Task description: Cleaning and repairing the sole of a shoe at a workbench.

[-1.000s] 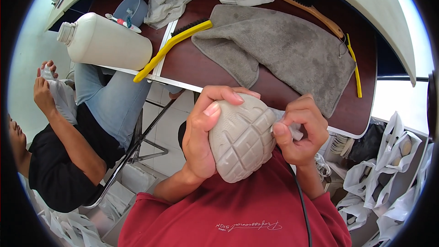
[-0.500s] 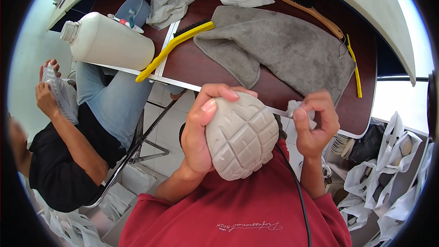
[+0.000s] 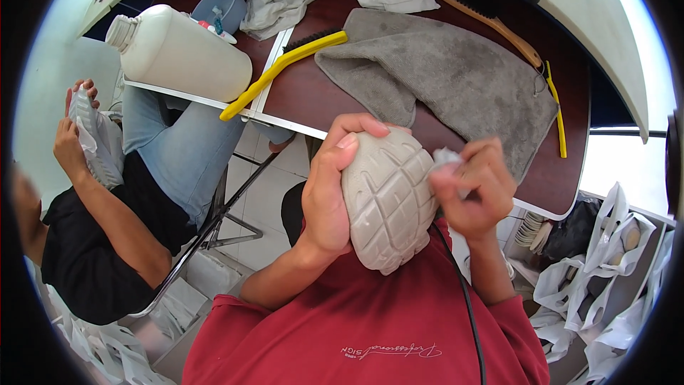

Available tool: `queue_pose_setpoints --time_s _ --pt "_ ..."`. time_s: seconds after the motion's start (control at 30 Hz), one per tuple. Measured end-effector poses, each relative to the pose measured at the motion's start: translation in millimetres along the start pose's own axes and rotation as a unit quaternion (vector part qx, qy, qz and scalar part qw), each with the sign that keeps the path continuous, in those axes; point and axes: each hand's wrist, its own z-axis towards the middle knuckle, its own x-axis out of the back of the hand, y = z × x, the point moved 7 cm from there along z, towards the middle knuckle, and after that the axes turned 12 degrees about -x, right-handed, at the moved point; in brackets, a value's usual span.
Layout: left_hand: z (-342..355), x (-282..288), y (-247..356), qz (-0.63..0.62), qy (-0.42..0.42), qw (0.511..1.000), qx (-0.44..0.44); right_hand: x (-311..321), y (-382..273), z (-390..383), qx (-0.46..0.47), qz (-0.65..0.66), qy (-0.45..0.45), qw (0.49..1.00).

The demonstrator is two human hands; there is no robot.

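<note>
A pale beige shoe (image 3: 388, 199) is held up in front of my chest, its sole with grid-like tread facing the camera. Wrapped round its left side is my left hand (image 3: 328, 192), thumb and fingers closed on the edge. My right hand (image 3: 477, 189) pinches a small white wad (image 3: 449, 159), like tissue or cotton, close to the shoe's right edge; whether it touches cannot be made out. The shoe's upper is hidden behind the sole. Beyond lies a grey towel (image 3: 456, 71) on the dark red table (image 3: 292, 96).
A white plastic jug (image 3: 182, 53) and yellow-handled brush (image 3: 285, 68) lie along the table's near edge. Farther back are a wooden-handled brush (image 3: 491, 21) and blue-grey bowls (image 3: 221, 7). At left, a co-worker (image 3: 107, 235) holds another shoe (image 3: 100, 139). White bags (image 3: 605, 242) stand lower right.
My right hand with the white wad has moved left to the shoe's edge. The shoe has shifted slightly right and up, turning a little. My view has also shifted slightly.
</note>
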Motion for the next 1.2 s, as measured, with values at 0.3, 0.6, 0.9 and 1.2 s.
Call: queue_pose_setpoints --time_s 0.3,0.6,0.9,1.2 --pt "12 8 -16 -0.010 0.028 0.999 0.034 -20 -27 2 0.039 0.040 -0.073 0.996" --pt "17 12 -21 -0.050 0.054 0.996 0.054 -31 -29 11 0.078 0.034 -0.114 0.990" --pt "23 11 -32 -0.039 0.048 0.994 0.086 -41 -47 4 0.111 0.056 -0.148 0.981" --pt "23 13 -32 -0.027 0.033 0.996 0.077 -38 -32 11 0.124 0.050 -0.134 0.982"
